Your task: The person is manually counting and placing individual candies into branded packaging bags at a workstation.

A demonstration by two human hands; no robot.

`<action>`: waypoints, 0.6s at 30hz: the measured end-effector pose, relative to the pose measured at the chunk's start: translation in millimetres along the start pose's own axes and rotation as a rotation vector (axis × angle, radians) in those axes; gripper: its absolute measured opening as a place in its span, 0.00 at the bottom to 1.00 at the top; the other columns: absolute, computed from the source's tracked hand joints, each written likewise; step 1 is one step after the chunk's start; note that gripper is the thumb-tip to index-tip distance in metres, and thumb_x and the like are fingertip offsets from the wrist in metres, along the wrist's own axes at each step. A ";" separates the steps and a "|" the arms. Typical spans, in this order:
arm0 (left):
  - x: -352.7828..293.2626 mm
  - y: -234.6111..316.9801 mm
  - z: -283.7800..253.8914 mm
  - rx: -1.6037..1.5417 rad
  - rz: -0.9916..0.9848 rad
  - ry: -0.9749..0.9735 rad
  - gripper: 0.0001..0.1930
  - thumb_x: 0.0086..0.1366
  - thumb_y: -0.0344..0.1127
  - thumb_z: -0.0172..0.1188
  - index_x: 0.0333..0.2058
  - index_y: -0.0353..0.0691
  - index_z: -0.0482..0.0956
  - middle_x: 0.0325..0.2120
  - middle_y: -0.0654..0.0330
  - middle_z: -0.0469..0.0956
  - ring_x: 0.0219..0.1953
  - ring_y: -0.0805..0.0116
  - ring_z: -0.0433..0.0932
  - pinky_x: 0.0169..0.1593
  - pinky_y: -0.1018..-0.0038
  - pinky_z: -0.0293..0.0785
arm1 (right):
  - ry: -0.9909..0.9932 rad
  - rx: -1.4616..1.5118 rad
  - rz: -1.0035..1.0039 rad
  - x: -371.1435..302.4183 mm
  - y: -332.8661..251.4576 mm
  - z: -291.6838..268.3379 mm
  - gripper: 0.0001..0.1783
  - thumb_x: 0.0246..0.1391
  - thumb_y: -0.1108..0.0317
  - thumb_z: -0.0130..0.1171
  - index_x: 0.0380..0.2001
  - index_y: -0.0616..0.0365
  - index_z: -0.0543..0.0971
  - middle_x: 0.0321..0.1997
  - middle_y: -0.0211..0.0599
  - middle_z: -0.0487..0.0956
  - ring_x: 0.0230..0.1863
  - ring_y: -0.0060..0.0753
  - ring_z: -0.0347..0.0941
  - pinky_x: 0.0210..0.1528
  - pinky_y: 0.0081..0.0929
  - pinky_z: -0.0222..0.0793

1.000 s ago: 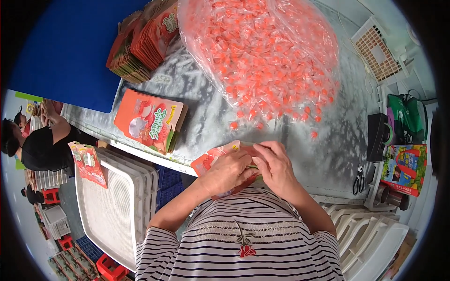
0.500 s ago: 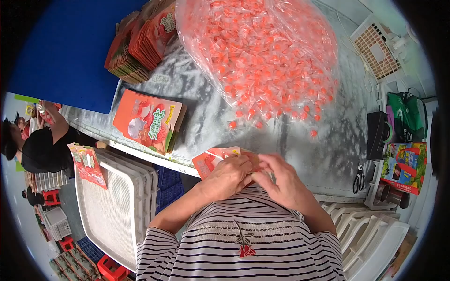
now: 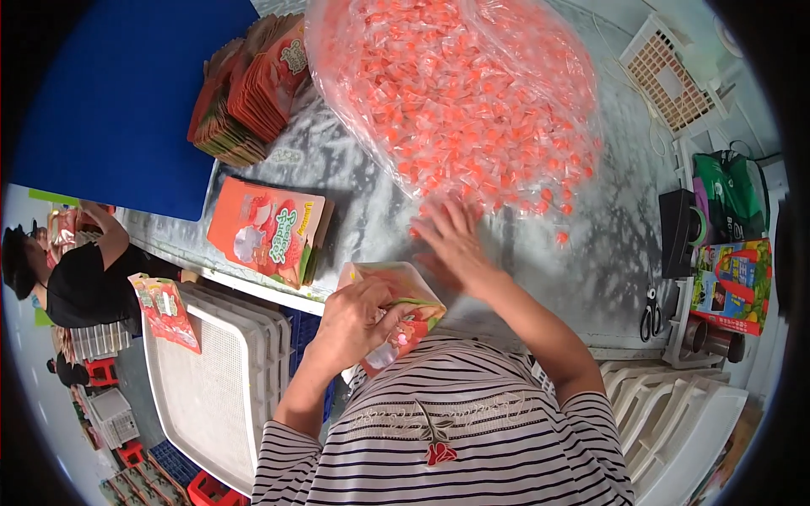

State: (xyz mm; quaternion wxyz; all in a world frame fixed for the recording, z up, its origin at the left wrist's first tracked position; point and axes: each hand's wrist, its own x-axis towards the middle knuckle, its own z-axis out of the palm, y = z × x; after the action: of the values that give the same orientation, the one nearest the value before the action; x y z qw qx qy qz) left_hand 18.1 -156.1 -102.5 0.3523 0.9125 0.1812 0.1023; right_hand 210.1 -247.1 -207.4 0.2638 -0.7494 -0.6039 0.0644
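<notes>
My left hand (image 3: pixel 359 325) grips a red printed pouch (image 3: pixel 409 331) close to my body, at the table's front edge. The pouch's mouth (image 3: pixel 390 274) gapes toward the table. Fingers apart, my right hand (image 3: pixel 456 240) reaches over the tabletop to the near edge of a heap of small wrapped orange-red candies (image 3: pixel 485 110). Its fingertips are blurred and meet the nearest candies; I see nothing held in it. The heap lies in and spills out of a large clear plastic bag (image 3: pixel 346 118).
Left of my hands lies a stack of flat red pouches (image 3: pixel 266 232); more bundled pouches (image 3: pixel 249 93) stand behind it. White trays (image 3: pixel 198 379) are stacked at lower left, one bearing a pouch. Black-handled scissors (image 3: pixel 650 316) are at right. A person in black (image 3: pixel 89 282) works at far left.
The pouch has come open at its mouth and tilted, held by my left hand alone. My right hand has left it and stretched forward to the candy heap.
</notes>
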 end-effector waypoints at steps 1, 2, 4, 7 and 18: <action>-2.0 -0.3 0.6 -0.011 -0.032 -0.005 0.09 0.52 0.31 0.68 0.28 0.34 0.78 0.24 0.52 0.77 0.24 0.57 0.76 0.28 0.69 0.72 | -0.059 -0.106 0.001 -1.0 0.4 10.3 0.28 0.49 0.57 0.62 0.54 0.53 0.71 0.67 0.42 0.57 0.70 0.55 0.44 0.69 0.53 0.42; -3.6 -1.0 1.3 -0.008 -0.008 0.013 0.09 0.52 0.32 0.68 0.27 0.33 0.77 0.24 0.53 0.76 0.23 0.58 0.76 0.27 0.69 0.72 | -0.112 -0.081 0.022 -3.4 1.2 17.1 0.29 0.47 0.60 0.63 0.54 0.49 0.71 0.68 0.39 0.54 0.70 0.57 0.42 0.69 0.58 0.38; -7.0 -3.7 1.0 -0.026 -0.043 0.019 0.10 0.53 0.33 0.67 0.26 0.34 0.75 0.24 0.52 0.76 0.25 0.54 0.76 0.29 0.66 0.72 | -0.067 -0.054 -0.050 -16.8 3.7 17.4 0.29 0.46 0.60 0.63 0.54 0.50 0.71 0.68 0.39 0.55 0.70 0.57 0.42 0.70 0.57 0.38; -10.4 -8.9 -0.4 -0.038 -0.083 0.023 0.12 0.54 0.35 0.66 0.24 0.35 0.73 0.25 0.52 0.76 0.28 0.50 0.76 0.31 0.63 0.73 | -0.111 -0.038 -0.064 -45.7 3.0 -0.4 0.27 0.48 0.62 0.62 0.53 0.51 0.72 0.67 0.39 0.57 0.70 0.57 0.44 0.69 0.57 0.39; -8.0 -12.1 10.0 -0.026 -0.056 -0.011 0.12 0.54 0.35 0.66 0.23 0.34 0.73 0.25 0.53 0.76 0.27 0.52 0.76 0.31 0.64 0.73 | 0.075 0.089 0.071 -53.5 42.6 -38.1 0.15 0.57 0.75 0.49 0.48 0.60 0.73 0.51 0.44 0.74 0.49 0.50 0.71 0.58 0.40 0.62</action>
State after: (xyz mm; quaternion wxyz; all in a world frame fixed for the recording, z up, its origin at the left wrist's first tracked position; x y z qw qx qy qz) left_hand 10.8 -157.0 -118.5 0.3678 0.9030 0.2033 0.0896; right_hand 249.0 -315.0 -207.0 0.3169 -0.7596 -0.5632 0.0726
